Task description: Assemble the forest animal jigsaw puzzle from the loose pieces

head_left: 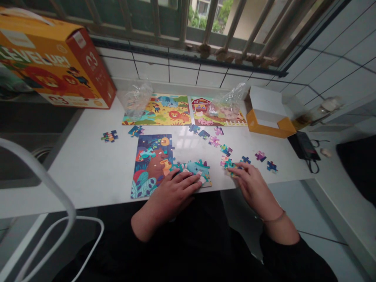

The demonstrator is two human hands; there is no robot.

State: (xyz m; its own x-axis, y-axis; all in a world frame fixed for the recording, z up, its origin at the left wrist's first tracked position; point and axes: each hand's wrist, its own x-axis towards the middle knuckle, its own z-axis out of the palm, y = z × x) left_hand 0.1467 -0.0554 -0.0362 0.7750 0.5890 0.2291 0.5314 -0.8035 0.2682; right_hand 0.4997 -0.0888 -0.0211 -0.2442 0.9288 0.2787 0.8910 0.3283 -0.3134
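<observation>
A half-built jigsaw puzzle [152,162] with a bear picture lies on the white counter [88,168]. My left hand [173,194] lies flat on its lower right part, fingers stretched out over the joined pieces. My right hand [249,184] rests at the counter's front edge, its fingertips pinching a loose puzzle piece [229,164]. Several loose pieces [216,141] are scattered just beyond my right hand.
Two finished puzzles [164,109] [217,111] lie at the back with crumpled plastic bags [136,98] on them. An orange puzzle box [49,62] stands far left, a white and yellow box [268,113] right. Two stray pieces [110,136] lie at the left. A white chair frame [44,184] is near.
</observation>
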